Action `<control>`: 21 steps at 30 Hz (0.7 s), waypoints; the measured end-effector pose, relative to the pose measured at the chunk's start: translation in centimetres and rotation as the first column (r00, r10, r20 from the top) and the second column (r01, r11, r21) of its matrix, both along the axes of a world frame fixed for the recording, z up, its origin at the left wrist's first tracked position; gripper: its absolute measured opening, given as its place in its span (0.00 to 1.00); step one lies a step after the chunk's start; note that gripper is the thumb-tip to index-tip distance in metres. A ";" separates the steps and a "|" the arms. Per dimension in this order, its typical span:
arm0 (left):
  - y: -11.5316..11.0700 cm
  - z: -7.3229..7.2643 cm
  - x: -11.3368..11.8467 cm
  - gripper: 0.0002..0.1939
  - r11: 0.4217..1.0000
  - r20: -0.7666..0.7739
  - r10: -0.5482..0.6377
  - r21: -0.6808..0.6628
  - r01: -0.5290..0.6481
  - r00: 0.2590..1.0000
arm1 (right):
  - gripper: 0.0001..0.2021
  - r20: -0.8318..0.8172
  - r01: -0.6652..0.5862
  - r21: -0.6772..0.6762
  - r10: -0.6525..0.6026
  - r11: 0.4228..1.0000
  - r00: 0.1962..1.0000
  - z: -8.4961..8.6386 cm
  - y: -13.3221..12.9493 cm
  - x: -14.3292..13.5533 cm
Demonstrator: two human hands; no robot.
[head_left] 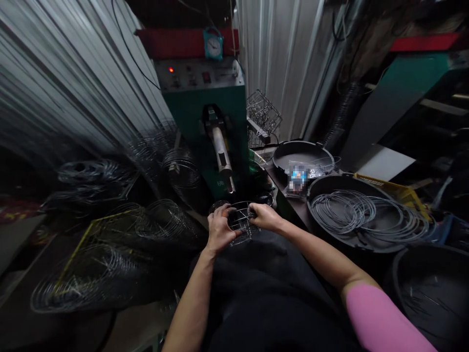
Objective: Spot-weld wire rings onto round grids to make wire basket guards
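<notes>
left hand (220,225): fingers gripping wire frame (242,228), partly covered | right hand (266,216): fingers closed on its edge, tips dark, unclear | bin (450,274): cut off at right

Dim overall; pale light streaks the metal wall (278,58), a red lamp (171,70) glows, the lower left sinks into blurred shadow, and the edges stretch outward.

The wire frame (242,229) is of thin grey metal, openwork, with a curved rim on the side away from the person and wires crossing inside. It sits between the left hand (220,226) and the right hand (265,216), gripped at opposite sides; joints are too small to assess
</notes>
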State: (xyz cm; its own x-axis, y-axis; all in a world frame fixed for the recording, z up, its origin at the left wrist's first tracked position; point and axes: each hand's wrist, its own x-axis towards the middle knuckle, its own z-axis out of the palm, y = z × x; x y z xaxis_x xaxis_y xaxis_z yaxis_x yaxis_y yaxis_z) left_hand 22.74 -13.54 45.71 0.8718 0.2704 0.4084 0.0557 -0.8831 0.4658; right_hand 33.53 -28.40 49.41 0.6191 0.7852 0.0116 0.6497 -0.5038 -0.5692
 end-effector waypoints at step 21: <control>0.4 -0.4 0.3 0.28 0.980 -0.067 -0.006 -0.200 -0.007 0.998 | 0.12 -0.032 -0.321 0.102 0.326 0.941 0.945 -2.1 -0.7 0.8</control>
State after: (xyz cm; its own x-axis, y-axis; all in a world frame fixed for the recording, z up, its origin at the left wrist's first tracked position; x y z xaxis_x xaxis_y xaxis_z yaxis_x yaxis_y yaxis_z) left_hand 23.03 -13.18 45.31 0.8950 0.3413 0.2873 0.0930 -0.7726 0.6281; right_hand 34.31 -29.08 47.28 0.3333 0.9401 0.0721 0.7400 -0.2135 -0.6378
